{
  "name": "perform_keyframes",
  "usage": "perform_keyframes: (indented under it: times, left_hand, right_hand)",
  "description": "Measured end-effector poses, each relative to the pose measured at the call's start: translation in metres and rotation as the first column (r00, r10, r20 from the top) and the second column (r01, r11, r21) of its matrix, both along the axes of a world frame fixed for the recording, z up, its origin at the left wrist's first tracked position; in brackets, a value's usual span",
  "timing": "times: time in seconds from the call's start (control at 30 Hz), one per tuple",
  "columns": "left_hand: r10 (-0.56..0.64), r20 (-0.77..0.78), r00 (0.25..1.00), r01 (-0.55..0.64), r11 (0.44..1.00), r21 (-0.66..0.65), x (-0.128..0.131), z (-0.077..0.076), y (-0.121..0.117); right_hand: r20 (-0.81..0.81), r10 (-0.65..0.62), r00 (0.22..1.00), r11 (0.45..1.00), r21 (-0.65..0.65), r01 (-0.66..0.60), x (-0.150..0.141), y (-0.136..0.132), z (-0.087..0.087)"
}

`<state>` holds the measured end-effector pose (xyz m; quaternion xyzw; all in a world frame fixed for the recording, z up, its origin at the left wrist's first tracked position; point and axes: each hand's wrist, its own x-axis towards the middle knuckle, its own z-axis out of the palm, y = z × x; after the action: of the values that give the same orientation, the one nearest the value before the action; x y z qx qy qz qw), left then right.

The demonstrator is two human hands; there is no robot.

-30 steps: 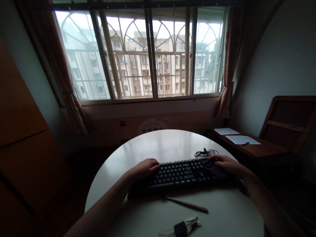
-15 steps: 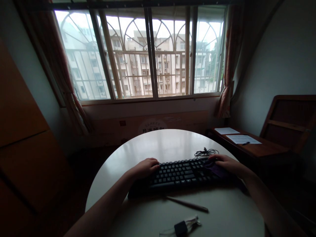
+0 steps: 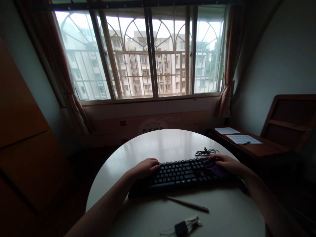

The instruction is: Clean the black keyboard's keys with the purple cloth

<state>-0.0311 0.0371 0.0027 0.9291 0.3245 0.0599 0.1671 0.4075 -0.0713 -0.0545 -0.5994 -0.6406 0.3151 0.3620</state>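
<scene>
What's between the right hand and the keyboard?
A purple cloth, under the right hand, over the right end of the keyboard, in the head view.

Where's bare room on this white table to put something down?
The widest bare patch of the table lies beyond the keyboard, left of the coiled cable. Another lies right of the stick, bordered by the right forearm. It's crowded where the stick and corded black block lie, and around the right hand and purple cloth.

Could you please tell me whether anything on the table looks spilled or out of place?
Nothing stands out: no spill shows, the keyboard looks undamaged where visible, and a purple cloth lies under the right hand.
</scene>
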Motion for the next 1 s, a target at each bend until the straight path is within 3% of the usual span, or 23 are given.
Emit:
perform_keyframes:
  times: [1.0]
  left_hand:
    - [-0.002, -0.012, 1.0, 0.002, 1.0, -0.001, -0.0016, -0.0012, 0.0013]
  right_hand:
    - [0.011, -0.009, 1.0, 1.0, 0.012, 0.009, -0.0013, -0.0006, -0.0008]
